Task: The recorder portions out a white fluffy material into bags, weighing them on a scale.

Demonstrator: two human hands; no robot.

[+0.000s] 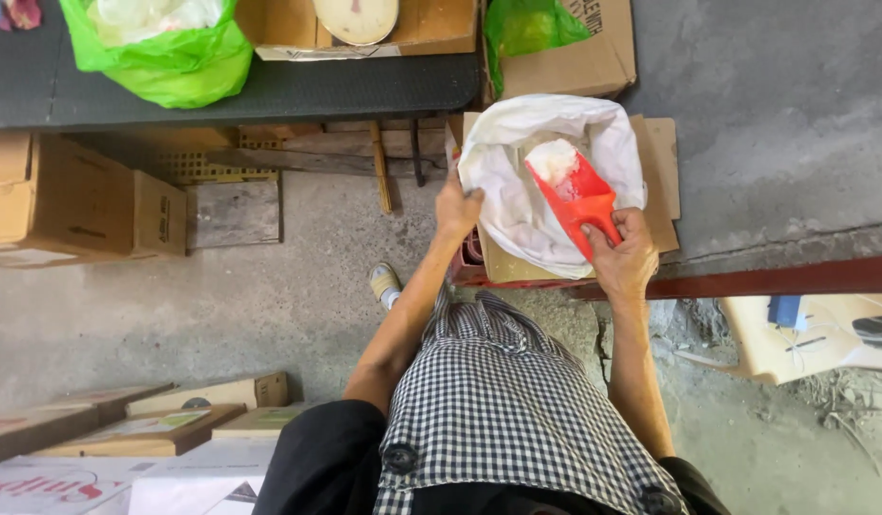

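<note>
Red scoop, white powder in a white sack; bright green bag on the dark desk; black-and-white checked apron.

Concrete floor w/ cardboard boxes at left & near. Dark desk up top: green bag, box w/ scale.
</note>
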